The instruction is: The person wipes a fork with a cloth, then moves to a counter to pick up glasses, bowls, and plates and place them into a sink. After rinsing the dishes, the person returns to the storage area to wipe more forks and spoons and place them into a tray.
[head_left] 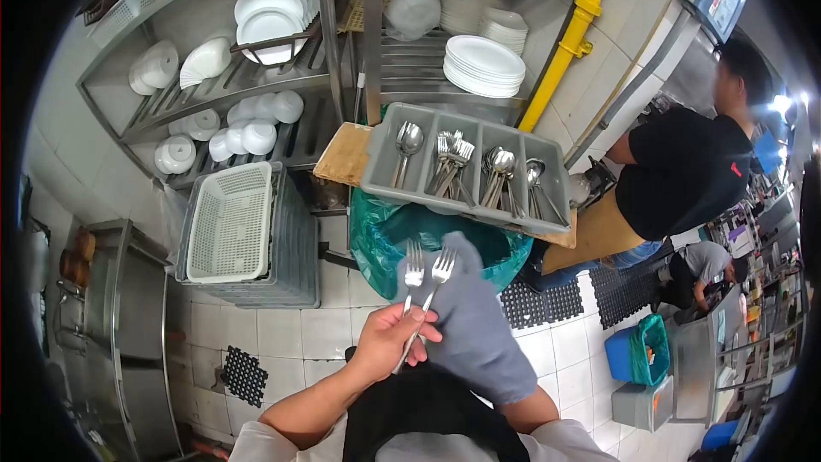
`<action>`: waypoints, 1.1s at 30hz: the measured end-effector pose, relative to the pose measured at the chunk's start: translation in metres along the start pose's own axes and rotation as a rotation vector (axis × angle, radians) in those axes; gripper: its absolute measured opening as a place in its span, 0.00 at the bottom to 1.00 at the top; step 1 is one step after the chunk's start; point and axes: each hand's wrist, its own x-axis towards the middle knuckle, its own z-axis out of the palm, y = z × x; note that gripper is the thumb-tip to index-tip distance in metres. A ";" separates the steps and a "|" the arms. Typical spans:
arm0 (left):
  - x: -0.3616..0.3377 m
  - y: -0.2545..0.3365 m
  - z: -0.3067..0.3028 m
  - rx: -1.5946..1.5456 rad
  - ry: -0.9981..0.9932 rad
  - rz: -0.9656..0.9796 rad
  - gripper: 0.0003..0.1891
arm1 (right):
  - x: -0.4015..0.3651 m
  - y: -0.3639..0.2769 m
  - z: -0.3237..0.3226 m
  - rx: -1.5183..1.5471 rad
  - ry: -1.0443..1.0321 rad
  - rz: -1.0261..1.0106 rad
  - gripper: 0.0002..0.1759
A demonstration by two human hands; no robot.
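Observation:
Two forks [414, 269] stand tines up in front of my body, their handles pinched in my left hand [398, 342]. A grey cloth [483, 316] covers my right hand and wrist, so its fingers are hidden; the cloth's upper end lies right behind the fork heads. Beyond my hands is a grey cutlery tray [382, 173] with compartments. It holds spoons [410, 139] at the left, forks [457, 154] beside them, and more spoons [499, 167] and cutlery [536, 175] to the right.
Under the tray is a bin with a green bag [369, 244]. A white basket [231, 222] tops stacked crates at the left. Metal shelves hold white plates [484, 64] and bowls [256, 137]. A person in black [684, 167] stands at the right; another person [705, 261] bends farther back.

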 end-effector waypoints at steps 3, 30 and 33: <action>0.000 -0.005 0.004 0.090 0.005 0.032 0.15 | 0.002 -0.001 0.020 -0.069 0.022 0.073 0.07; -0.018 -0.007 -0.023 0.226 -0.022 0.021 0.16 | 0.022 -0.028 -0.013 -0.016 -0.024 0.003 0.30; -0.025 -0.012 -0.027 0.269 -0.114 0.064 0.15 | 0.030 -0.018 -0.013 0.057 0.106 0.087 0.28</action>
